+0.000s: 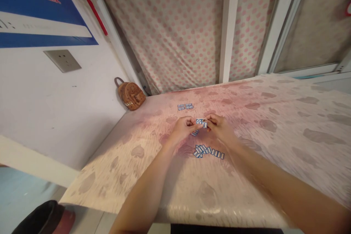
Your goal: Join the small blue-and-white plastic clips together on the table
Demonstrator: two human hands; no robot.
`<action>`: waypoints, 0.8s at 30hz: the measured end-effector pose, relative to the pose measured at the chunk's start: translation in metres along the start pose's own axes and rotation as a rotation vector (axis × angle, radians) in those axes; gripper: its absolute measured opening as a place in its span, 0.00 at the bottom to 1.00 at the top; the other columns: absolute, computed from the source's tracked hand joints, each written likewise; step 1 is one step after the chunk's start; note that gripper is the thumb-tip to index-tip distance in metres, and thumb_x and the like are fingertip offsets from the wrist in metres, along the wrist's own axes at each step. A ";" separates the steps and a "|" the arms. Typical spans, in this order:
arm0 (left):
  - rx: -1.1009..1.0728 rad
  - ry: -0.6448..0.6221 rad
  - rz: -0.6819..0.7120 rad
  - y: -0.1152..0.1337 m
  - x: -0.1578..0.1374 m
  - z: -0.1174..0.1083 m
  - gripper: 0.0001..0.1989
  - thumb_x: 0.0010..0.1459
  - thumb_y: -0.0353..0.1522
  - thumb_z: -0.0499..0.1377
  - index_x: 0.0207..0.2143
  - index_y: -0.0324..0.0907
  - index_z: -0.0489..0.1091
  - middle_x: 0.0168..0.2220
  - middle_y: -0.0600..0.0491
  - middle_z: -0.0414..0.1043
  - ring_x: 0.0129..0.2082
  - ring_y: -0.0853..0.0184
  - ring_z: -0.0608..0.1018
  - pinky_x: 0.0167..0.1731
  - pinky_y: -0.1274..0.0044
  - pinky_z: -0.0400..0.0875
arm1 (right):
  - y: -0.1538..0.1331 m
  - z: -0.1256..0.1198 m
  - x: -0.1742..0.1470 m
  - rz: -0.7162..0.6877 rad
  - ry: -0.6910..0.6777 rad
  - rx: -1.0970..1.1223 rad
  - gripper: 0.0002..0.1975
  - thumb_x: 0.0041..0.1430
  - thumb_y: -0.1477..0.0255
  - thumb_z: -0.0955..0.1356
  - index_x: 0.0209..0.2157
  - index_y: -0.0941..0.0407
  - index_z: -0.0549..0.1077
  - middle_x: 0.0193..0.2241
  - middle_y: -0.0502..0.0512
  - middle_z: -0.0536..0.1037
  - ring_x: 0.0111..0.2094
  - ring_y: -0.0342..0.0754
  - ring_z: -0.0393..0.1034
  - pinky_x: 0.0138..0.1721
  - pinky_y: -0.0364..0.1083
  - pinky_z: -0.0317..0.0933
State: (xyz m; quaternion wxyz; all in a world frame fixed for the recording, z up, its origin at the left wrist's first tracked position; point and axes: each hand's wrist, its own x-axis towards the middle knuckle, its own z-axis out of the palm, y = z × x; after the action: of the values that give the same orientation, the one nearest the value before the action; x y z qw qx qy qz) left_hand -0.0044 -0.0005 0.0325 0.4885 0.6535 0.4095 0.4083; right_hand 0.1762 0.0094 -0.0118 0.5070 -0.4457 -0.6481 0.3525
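My left hand (183, 128) and my right hand (220, 128) meet over the middle of the table. Between them they pinch a small group of blue-and-white rectangular tiles (201, 123), each hand gripping one end. Just below my left fingers, a few similar tiles (195, 132) are partly hidden. Closer to me, between my forearms, lies a loose, overlapping row of such tiles (208, 151). Beyond my hands, two small groups of tiles (185, 106) sit side by side in neat rows. Markings on the tiles are too small to read.
A patterned plastic cloth (208, 192) covers the table. A small brown backpack-shaped bag (132, 95) leans against the left wall, below a socket (63, 60). Dotted curtains (170, 29) and white frames (229, 25) stand behind. A dark bin-like object (45, 217) is at lower left.
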 end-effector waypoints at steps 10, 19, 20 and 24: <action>0.055 0.108 0.030 -0.016 0.005 0.000 0.24 0.46 0.49 0.68 0.24 0.39 0.64 0.19 0.58 0.63 0.19 0.75 0.65 0.21 0.80 0.55 | -0.008 0.002 -0.003 -0.001 -0.045 0.120 0.05 0.56 0.68 0.65 0.30 0.54 0.70 0.23 0.47 0.75 0.24 0.44 0.68 0.31 0.45 0.61; -0.047 0.095 -0.018 -0.019 0.007 0.003 0.27 0.42 0.49 0.70 0.32 0.39 0.67 0.23 0.55 0.71 0.20 0.73 0.70 0.23 0.79 0.64 | -0.005 0.002 -0.002 -0.011 -0.066 0.131 0.05 0.57 0.68 0.65 0.31 0.54 0.70 0.24 0.47 0.75 0.24 0.43 0.68 0.30 0.45 0.61; -0.055 0.087 -0.020 -0.019 0.006 0.004 0.27 0.42 0.50 0.70 0.32 0.38 0.67 0.23 0.55 0.71 0.20 0.73 0.71 0.24 0.79 0.65 | -0.005 0.002 -0.002 -0.010 -0.068 0.133 0.05 0.57 0.68 0.65 0.31 0.54 0.70 0.24 0.47 0.75 0.24 0.43 0.68 0.30 0.45 0.62; -0.071 0.087 0.001 -0.016 0.006 0.006 0.26 0.42 0.50 0.70 0.28 0.38 0.66 0.21 0.55 0.70 0.20 0.73 0.71 0.23 0.79 0.64 | -0.006 0.002 -0.002 -0.011 -0.070 0.145 0.07 0.58 0.66 0.66 0.30 0.54 0.70 0.24 0.48 0.76 0.24 0.44 0.69 0.30 0.45 0.63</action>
State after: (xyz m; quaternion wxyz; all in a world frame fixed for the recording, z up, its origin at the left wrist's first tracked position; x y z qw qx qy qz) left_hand 0.0007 0.0062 0.0164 0.4930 0.6173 0.4155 0.4508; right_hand 0.1728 0.0052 -0.0076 0.5171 -0.3915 -0.6406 0.4111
